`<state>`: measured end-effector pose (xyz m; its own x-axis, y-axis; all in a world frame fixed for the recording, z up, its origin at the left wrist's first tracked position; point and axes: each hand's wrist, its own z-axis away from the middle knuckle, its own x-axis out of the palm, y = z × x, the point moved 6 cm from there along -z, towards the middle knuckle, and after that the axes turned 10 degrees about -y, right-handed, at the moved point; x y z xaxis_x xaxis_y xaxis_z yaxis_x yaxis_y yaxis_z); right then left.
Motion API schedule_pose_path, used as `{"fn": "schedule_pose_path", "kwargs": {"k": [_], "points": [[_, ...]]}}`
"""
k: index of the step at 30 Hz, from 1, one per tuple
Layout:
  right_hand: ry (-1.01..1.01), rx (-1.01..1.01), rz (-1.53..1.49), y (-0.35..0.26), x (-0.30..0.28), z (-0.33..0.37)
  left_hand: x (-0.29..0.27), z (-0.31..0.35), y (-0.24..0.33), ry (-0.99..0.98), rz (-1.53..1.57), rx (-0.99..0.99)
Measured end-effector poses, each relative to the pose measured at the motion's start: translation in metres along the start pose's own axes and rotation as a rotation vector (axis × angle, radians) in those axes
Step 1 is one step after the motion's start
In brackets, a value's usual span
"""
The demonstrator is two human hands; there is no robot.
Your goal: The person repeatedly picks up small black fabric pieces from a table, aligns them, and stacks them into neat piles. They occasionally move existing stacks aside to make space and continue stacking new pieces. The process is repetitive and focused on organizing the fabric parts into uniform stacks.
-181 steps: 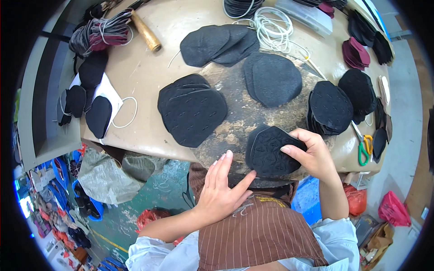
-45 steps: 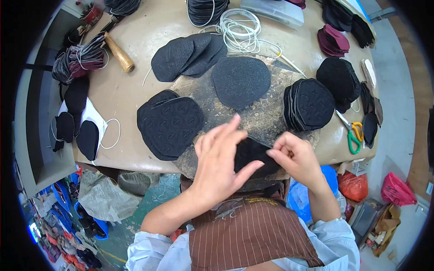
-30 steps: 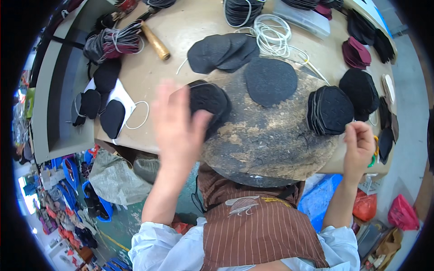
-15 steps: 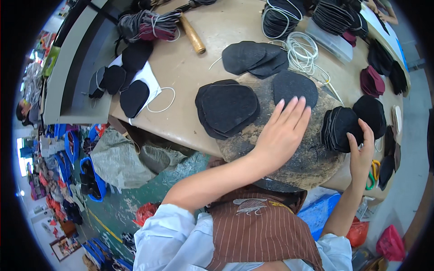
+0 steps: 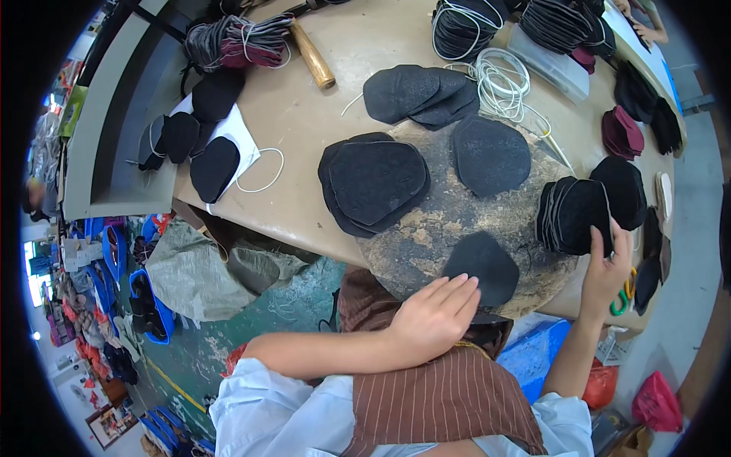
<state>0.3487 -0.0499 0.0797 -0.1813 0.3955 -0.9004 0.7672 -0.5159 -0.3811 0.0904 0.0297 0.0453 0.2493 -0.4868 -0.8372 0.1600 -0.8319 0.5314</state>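
Note:
On the round worn board, a rounded black fabric piece lies near the front edge. My left hand rests on its near left side, fingers stretched out together and flat. A second, greyer black piece sits alone farther back on the board. To the right stands a stack of black pieces. At its right edge my right hand pinches a black piece between thumb and fingers; how many layers it grips is hidden. Left of these lies a bigger black stack.
More black pieces lie fanned behind the board, beside a coil of white cord. A wooden-handled tool, tied bundles, a clear plastic box and maroon pieces surround it. Scissors lie at the right.
My left hand has come from the far piece toward me and left, and a black piece now lies under its fingers near the front edge. My right hand stays at the right stack, slightly lower.

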Motion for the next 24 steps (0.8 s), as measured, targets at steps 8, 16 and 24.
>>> {"fn": "schedule_pose_path", "kwargs": {"k": [8, 16, 24], "points": [[-0.493, 0.084, -0.857, -0.044, 0.022, 0.028, -0.002, 0.043, -0.02, 0.031, 0.059, -0.152], [-0.751, 0.376, -1.161, -0.065, 0.084, 0.062, 0.006, 0.051, -0.029, 0.019, 0.076, -0.102], [-0.725, 0.387, -1.123, -0.061, 0.088, 0.063, 0.002, 0.052, -0.033, 0.063, 0.095, -0.143]]}}
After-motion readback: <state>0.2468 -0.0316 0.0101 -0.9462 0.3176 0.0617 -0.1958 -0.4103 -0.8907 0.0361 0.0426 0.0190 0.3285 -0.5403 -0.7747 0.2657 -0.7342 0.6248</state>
